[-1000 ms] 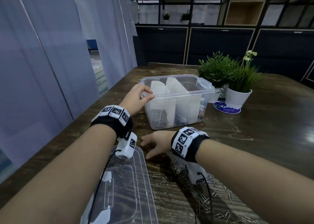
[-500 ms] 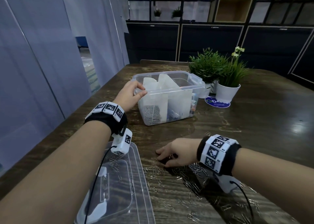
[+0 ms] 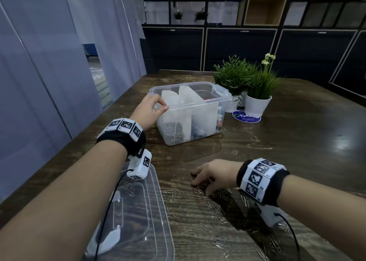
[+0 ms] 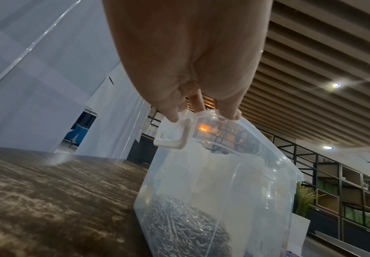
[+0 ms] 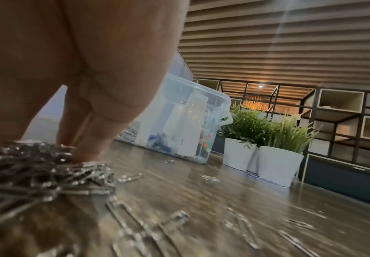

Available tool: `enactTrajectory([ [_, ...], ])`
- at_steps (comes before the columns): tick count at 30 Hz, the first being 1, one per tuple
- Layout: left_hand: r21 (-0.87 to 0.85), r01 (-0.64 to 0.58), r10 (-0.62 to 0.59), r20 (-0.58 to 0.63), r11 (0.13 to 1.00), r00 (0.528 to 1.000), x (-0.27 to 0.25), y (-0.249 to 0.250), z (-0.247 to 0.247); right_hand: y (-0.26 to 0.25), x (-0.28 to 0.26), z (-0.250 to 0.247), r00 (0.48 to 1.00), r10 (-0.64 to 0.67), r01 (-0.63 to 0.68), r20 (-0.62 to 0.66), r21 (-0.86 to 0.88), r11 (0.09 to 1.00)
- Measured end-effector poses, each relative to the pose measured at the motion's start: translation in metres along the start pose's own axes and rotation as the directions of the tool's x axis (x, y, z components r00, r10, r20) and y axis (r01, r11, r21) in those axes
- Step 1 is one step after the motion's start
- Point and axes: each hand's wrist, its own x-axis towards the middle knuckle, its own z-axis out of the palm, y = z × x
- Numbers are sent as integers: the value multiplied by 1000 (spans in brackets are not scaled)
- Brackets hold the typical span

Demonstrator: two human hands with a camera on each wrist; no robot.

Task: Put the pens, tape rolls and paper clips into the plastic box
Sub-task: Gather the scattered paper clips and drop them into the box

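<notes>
My left hand (image 3: 147, 110) is gripping the plastic box (image 3: 202, 120) rim, fingers (image 4: 228, 111) curled over it. My right hand (image 3: 214, 174) is pinching paper clips (image 3: 217, 207) scattered across the tabletop (image 3: 297, 142) near the box.

Right hand (image 5: 96, 73) fingers (image 5: 91, 147) touch heaped (blurred) paper clips (image 5: 36, 170).

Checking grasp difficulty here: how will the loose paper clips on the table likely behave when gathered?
The paper clips lie thin and flat, probably hard to pinch singly. Heaped under the right hand, they look tangled and may lift in clumps. Some may slide on the glossy table.
</notes>
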Motion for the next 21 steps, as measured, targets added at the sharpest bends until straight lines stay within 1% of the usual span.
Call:
enactTrajectory([
  [4, 34, 12, -12, 27, 999, 1000, -2, 11, 3, 12, -22, 10, 993, 23, -23, -116, -1, 1000],
  [6, 39, 12, -13, 40, 999, 999, -4, 14, 4, 18, -29, 11, 986, 59, -58, -157, 12, 998],
  [8, 35, 9, -11, 48, 999, 999, -6, 18, 5, 23, -37, 12, 974, 112, -99, -199, 72, 992],
  [10, 29, 6, -8, 55, 1000, 998, -9, 24, 6, 28, -44, 13, 959, 148, -113, -241, 151, 982],
  [13, 10, 3, -4, 66, 1000, 998, -11, 29, 7, 31, -49, 13, 937, 189, -106, -293, 276, 955],
  [16, -11, 6, -5, 84, 1000, 996, -12, 32, 8, 29, -52, 6, 925, 245, -100, -289, 438, 894],
  [18, -13, 4, -2, 93, 1000, 996, -11, 33, 8, 25, -54, -5, 919, 253, -74, -304, 497, 865],
  [21, -19, -7, 8, 90, 1000, 996, -11, 32, 8, 16, -52, -34, 887, 251, -1, -386, 543, 840],
])
